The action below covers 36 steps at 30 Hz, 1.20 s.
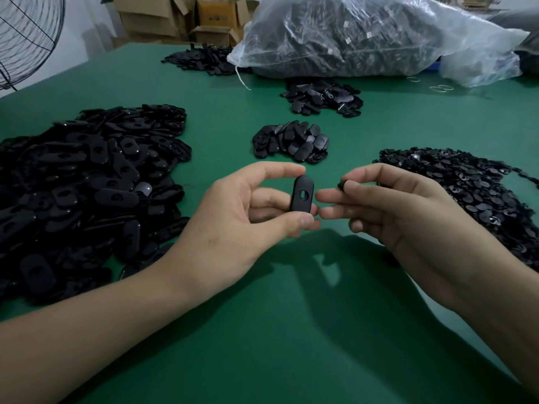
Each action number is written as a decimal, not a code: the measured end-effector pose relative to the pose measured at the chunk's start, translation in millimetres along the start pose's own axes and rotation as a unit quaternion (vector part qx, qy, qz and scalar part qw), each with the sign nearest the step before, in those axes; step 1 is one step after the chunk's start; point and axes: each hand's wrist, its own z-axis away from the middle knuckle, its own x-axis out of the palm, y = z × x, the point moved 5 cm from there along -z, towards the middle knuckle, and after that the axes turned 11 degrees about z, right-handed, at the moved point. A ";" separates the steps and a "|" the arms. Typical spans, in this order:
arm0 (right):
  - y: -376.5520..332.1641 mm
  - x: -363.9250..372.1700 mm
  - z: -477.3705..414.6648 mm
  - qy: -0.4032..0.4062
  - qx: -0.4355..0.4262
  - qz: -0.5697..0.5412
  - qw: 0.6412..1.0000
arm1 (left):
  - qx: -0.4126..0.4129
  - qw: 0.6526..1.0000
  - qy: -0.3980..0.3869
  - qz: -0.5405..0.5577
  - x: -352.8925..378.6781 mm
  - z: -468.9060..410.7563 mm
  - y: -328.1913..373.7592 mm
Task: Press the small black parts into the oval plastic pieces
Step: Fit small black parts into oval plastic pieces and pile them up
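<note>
Oval plastic piece [302, 193]: black, stood upright above the green tabletop [277, 316], slotted face toward the camera.
Left hand [248, 205]: pinched the piece end to end, index fingertip on top and thumb beneath.
Right hand [393, 205]: at 3 o'clock of the piece, thumb and index finger curled round a small black part [341, 184], which was mostly hidden and possibly round. The part was near the piece, not touching it.
Large heap of oval pieces [87, 185]: lay at 9 o'clock.
Heap of small parts [466, 193]: lay at 3 o'clock.
Smaller pile [291, 141]: lay at 12 o'clock.
Clear bag [364, 33]: lay beyond, at 1 o'clock.
</note>
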 end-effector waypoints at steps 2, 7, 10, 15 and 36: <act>0.4 0.1 0.1 -0.004 0.006 -0.006 1.000 | -0.001 1.000 0.002 0.001 -0.2 -0.1 0.2; 1.1 2.3 0.2 -0.024 -0.003 -0.010 1.000 | -0.006 1.000 0.007 0.002 -0.7 0.3 -0.1; 0.3 3.9 1.0 -0.029 -0.017 0.001 0.999 | -0.013 1.000 0.022 0.006 -1.9 0.5 0.3; -2.1 2.8 2.2 -0.006 -0.043 0.052 0.998 | -0.022 0.998 0.054 -0.004 -5.5 -0.3 0.4; -11.0 11.0 12.2 0.068 -0.162 0.251 0.952 | -0.035 0.997 0.030 -0.058 -1.1 3.5 -0.2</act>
